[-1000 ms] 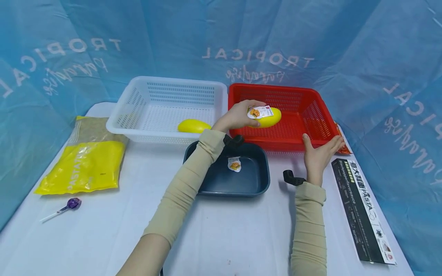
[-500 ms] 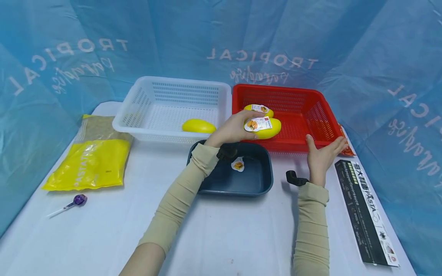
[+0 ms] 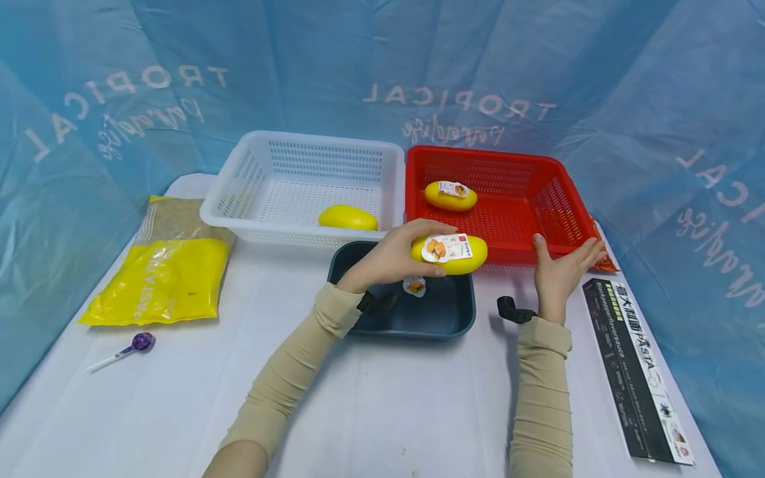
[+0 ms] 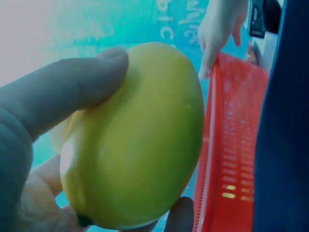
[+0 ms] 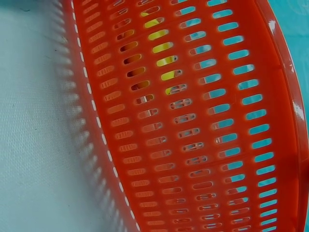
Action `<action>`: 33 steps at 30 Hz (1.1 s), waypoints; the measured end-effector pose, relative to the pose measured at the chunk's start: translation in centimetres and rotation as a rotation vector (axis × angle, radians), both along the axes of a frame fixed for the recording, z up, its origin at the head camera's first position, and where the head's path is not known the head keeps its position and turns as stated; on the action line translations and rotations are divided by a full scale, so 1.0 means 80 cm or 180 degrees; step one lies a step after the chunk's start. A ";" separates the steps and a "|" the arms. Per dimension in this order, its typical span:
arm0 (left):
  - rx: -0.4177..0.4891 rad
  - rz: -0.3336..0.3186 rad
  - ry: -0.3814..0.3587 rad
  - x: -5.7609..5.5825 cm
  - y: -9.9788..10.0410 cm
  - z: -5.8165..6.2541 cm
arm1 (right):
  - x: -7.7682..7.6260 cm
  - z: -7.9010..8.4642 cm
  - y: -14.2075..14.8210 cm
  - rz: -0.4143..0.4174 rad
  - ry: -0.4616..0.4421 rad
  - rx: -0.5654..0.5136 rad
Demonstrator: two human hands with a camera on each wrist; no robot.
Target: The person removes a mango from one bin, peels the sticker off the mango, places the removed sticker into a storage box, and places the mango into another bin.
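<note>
My left hand (image 3: 391, 257) grips a yellow mango (image 3: 472, 257) with a white picture label, above the back part of the dark blue tray (image 3: 412, 330). In the left wrist view the thumb lies along the side of this mango (image 4: 149, 130). A loose picture sticker (image 3: 414, 286) lies in the tray. Another labelled mango (image 3: 441, 200) lies at the left in the red basket (image 3: 508, 252). The white basket (image 3: 287, 229) has an unlabelled mango (image 3: 348, 217) inside. My right hand (image 3: 562, 275) has its fingers extended at the red basket's front right corner and holds nothing.
A yellow pasta bag (image 3: 158, 282) and a purple lollipop (image 3: 142, 342) lie on the left. A long black-and-white pasta box (image 3: 636, 372) is at the right, with a red packet (image 3: 605, 255) behind it. A blue printed cloth (image 3: 323, 60) hangs behind the baskets.
My left hand has brought the labelled mango from over the red basket towards me, above the tray. The mango in the red basket has come into view. My right hand stays at the basket corner.
</note>
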State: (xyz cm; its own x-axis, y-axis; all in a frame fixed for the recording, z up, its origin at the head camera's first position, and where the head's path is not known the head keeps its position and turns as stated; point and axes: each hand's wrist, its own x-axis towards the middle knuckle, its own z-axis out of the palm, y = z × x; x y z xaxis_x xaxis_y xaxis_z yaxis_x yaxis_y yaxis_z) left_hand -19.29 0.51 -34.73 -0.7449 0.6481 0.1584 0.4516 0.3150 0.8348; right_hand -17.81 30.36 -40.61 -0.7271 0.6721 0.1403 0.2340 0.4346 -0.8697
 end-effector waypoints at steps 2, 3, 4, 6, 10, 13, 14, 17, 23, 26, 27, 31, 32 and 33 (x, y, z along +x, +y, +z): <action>0.0074 -0.0042 0.0000 0.008 -0.006 -0.003 | 0.000 0.000 -0.001 0.0000 0.0021 0.0013; 0.0099 -0.0056 0.0017 0.011 -0.008 -0.004 | 0.000 0.001 -0.001 0.0000 0.0029 0.0022; 0.0115 -0.0063 0.0044 0.015 -0.011 -0.005 | 0.000 0.001 -0.002 -0.0001 0.0026 0.0026; 0.0116 -0.0054 0.0115 0.022 -0.016 -0.007 | 0.000 0.001 -0.003 0.0000 0.0026 0.0041; 0.0088 0.0001 0.0248 0.037 -0.027 -0.011 | -0.001 -0.001 -0.004 0.0003 0.0051 0.0100; 0.0067 0.0036 0.0297 0.047 -0.034 -0.013 | -0.001 -0.001 -0.005 0.0010 0.0089 0.0124; 0.0052 0.0039 0.0321 0.050 -0.036 -0.014 | -0.001 0.000 -0.006 0.0013 0.0093 0.0117; 0.0005 0.0014 0.0387 0.060 -0.042 -0.017 | -0.001 0.000 -0.010 0.0013 0.0125 0.0096; -0.0053 -0.0059 0.0463 0.081 -0.054 -0.026 | -0.003 0.003 -0.015 -0.0010 0.0100 0.0077; -0.0107 -0.0107 0.0500 0.093 -0.060 -0.032 | -0.002 0.007 -0.018 -0.0027 0.0027 0.0034; -0.0123 -0.0125 0.0519 0.096 -0.062 -0.033 | -0.001 0.009 -0.019 -0.0029 0.0015 0.0012; -0.0127 -0.0192 0.0587 0.111 -0.069 -0.036 | 0.005 0.019 -0.027 -0.0017 0.0126 -0.0003; -0.0122 -0.0204 0.0612 0.114 -0.070 -0.036 | 0.007 0.022 -0.030 0.0002 0.0185 -0.0003; -0.0115 -0.0218 0.0630 0.117 -0.071 -0.036 | 0.009 0.026 -0.033 0.0026 0.0232 0.0001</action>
